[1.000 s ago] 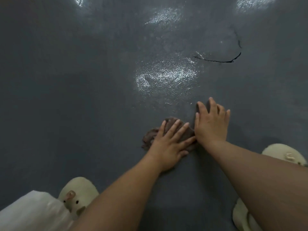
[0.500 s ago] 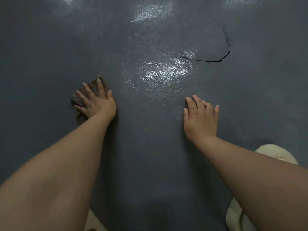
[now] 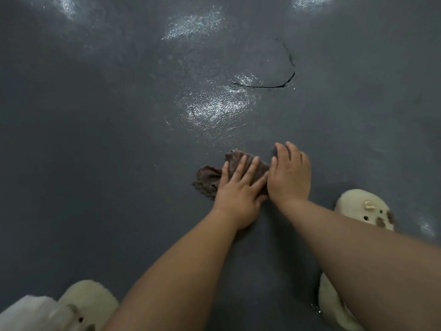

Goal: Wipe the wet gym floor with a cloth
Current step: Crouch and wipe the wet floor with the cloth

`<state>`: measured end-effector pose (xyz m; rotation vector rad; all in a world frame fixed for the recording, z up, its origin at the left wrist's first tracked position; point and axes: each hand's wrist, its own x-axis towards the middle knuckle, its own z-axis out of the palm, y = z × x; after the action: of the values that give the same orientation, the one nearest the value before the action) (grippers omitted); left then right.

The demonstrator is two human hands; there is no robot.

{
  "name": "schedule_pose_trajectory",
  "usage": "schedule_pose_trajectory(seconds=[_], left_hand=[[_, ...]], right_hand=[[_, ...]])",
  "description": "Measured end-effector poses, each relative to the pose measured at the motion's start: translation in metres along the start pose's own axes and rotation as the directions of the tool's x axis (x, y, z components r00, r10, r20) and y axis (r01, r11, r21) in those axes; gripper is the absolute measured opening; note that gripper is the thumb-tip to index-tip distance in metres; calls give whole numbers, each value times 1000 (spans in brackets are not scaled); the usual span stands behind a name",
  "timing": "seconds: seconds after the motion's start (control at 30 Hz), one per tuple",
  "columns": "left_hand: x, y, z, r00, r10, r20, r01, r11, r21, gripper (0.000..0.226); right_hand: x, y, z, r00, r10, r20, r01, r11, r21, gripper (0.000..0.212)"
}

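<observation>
left hand (image 3: 238,194) is flat on the cloth (image 3: 212,179), fingers spread and extended, pressing down, not pinching. right hand (image 3: 290,177) is palm-down on the floor (image 3: 95,139), touching the cloth's right edge, fingers loosely open and holding nothing; reads as a brace.

cloth is a dark brown rag, crumpled, centre of view, just beside the right hand and short of the shiny patch (image 3: 214,106). my read: soft, limp and probably damp, so it'll bunch under a push and drag rather than glide. light, nothing fragile. i'd keep a flat palm over the middle with fingers spread to hold it open; edge pinching would just ball it up.

surface: dark grey textured coating, glossy where wet, with more glare spots further out. likely slick there. a curved crack (image 3: 274,86) sits beyond the wet patch; a rag edge could snag on it.

room: dim, only floor visible. pale clogs (image 3: 365,209) at lower right and lower left, close to the arms. no walls or equipment in view.
</observation>
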<state>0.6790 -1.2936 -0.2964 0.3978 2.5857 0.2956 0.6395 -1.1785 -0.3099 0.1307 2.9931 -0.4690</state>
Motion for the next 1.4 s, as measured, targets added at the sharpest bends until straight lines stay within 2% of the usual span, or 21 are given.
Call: schedule_pose_trajectory(seconds=[0.1,0.13,0.2,0.27,0.37,0.47,0.57,0.63,0.77,0.83,1.03,1.13,1.3,1.4], left_hand=[[-6,-12,-18,994,72,-85,-91,961,-260,40],[-9,-19,-25,986,39,-159,-96,925,-368,37],[-16,-40,-35,943,-156,-294,-6,876,-483,40],[-24,-62,-42,895,-352,-273,202,867,-456,47],[-35,-93,-48,837,-539,-97,477,805,-353,58],[-42,-112,-55,756,-654,19,626,715,-312,69],[-48,-128,-56,687,-707,167,726,655,-212,101],[-53,-138,-54,655,-728,203,756,633,-169,118],[-59,-146,-44,633,-766,110,769,606,-204,121],[-59,-148,-41,625,-777,76,773,603,-198,121],[-52,-149,-42,604,-792,83,796,595,-109,118],[-49,-145,-45,596,-797,102,803,586,-111,115],[-50,-144,-44,610,-783,120,792,599,-118,117],[-47,-144,-46,606,-785,130,795,593,-125,116]], right_hand=[[-11,-1,3,995,-31,-95,36,998,44,43],[-15,-3,6,987,-87,-134,93,995,40,37],[-28,-10,17,950,-284,-126,288,958,12,34],[-42,-21,28,911,-411,10,411,909,-65,46],[-47,-43,37,924,-331,191,359,924,-132,65],[-26,-67,35,903,-332,273,379,915,-139,71],[2,-98,35,802,-440,403,523,844,-118,72],[18,-124,38,744,-483,462,583,807,-96,73],[32,-170,51,648,-576,498,690,721,-64,70],[38,-182,55,630,-607,484,725,683,-88,68],[63,-182,61,667,-634,392,715,693,-95,62],[87,-169,53,728,-577,369,645,759,-87,61],[140,-102,27,935,-274,225,311,938,-151,63],[144,-57,15,997,-10,71,18,994,-111,76]])
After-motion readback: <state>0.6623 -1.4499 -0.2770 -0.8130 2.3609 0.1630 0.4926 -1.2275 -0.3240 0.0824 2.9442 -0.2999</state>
